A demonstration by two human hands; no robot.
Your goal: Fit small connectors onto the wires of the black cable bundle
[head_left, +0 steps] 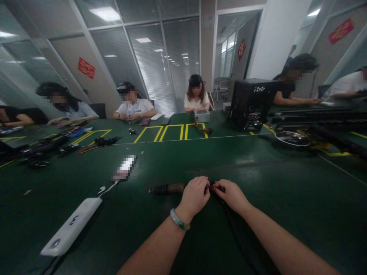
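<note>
A dark, rod-shaped tool point(168, 189) with a brownish middle section and a small pale tip lies across the green table, tip pointing left. My left hand point(195, 196), with a bangle at the wrist, is closed over its right part. My right hand point(232, 194) is in a pinch just beyond, close to the left fingertips. What the right fingers hold is too small and dark to make out. A long black strip point(237, 233), perhaps a cord, runs from beneath the right hand toward the front edge.
At left lie a white power strip point(74, 225) and a phone point(126, 168) with a cable. Dark cables point(106, 141) spread farther back. A black computer case point(252, 105), a power supply point(202, 115) and a round metal-rimmed object point(292, 139) stand beyond. Several people sit around the table.
</note>
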